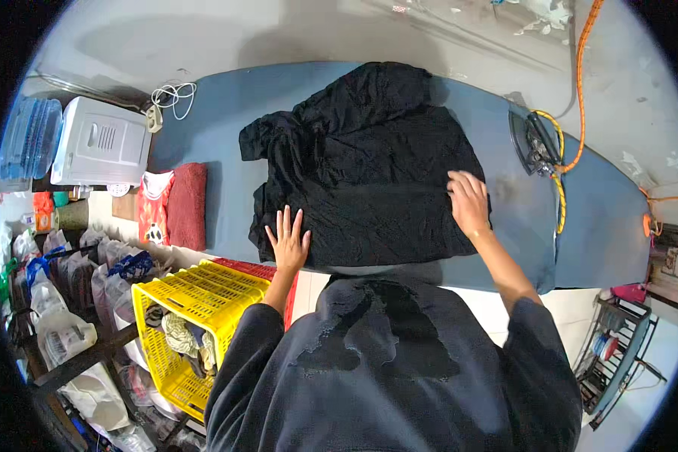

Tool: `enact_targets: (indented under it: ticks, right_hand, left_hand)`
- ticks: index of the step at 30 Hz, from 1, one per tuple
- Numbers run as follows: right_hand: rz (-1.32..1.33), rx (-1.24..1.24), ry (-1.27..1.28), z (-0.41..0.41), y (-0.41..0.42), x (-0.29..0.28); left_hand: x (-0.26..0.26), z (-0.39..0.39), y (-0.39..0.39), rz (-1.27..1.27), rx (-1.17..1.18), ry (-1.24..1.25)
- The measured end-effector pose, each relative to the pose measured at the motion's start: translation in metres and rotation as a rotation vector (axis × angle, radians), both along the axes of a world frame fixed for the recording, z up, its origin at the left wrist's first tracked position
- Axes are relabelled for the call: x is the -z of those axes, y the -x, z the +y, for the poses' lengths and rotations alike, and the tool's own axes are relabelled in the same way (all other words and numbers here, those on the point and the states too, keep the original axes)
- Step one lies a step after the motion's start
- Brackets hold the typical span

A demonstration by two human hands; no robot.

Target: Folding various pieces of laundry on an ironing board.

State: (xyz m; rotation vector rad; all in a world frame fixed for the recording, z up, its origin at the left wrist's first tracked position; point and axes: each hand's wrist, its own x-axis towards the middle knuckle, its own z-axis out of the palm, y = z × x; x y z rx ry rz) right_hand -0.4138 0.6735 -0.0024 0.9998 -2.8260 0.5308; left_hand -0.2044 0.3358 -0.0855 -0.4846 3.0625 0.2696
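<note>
A black shirt (367, 203), wrinkled, is spread over the blue padded ironing surface (214, 130) before me. One short sleeve sticks out at its left, and its far part is bunched in folds. My left hand (290, 240) rests palm down at the shirt's near left, fingers spread. Near the right edge of the cloth lies my right hand (468, 200), its fingers slightly bent over the fabric; its fingertips pinch nothing that I can make out. To the right of the shirt, an electric iron (534, 144) stands at the far side, its soleplate turned to the left.
An orange cord (581, 96) runs up from the iron. Folded clothes (186, 206) and a white extension lead (172, 99) lie at the left. Below them, a yellow plastic crate (203, 294) holds garments, beside bagged laundry (62, 333). A dark metal rack (616, 356) stands lower right.
</note>
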Motion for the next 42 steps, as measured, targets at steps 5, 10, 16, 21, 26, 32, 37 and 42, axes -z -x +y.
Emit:
enact_targets:
  ticks: [5,10,16,21,26,32,37,42]
  right_hand:
    - [-0.169,-0.140,-0.223,0.066,-0.064,0.043]
    - [-0.266,0.207,0.186,0.041,-0.043,0.060]
    - [-0.064,0.180,-0.122,0.013,-0.008,0.037]
    - [-0.061,0.208,-0.093,0.010,0.000,0.063]
    - [-0.053,0.289,-0.113,0.021,-0.002,0.057]
    - [-0.020,0.303,0.045,-0.001,0.024,0.033]
    - [-0.363,0.101,0.396,-0.065,0.047,0.008]
    - [-0.832,-0.348,0.549,-0.205,0.054,-0.105]
  left_hand:
    - [0.001,0.000,-0.001,0.006,-0.005,0.020]
    - [-0.008,0.006,-0.002,0.108,0.014,0.051]
    - [0.000,0.002,-0.015,0.029,-0.092,0.096]
    - [-0.007,0.000,-0.007,0.073,-0.122,0.099]
    - [-0.020,-0.075,0.065,0.410,-0.432,-0.079]
    - [0.061,-0.177,0.141,0.401,-0.927,-0.643]
    - [0.025,-0.184,0.172,0.250,-0.897,-1.143]
    - [-0.138,-0.122,0.195,0.611,-0.118,-1.146]
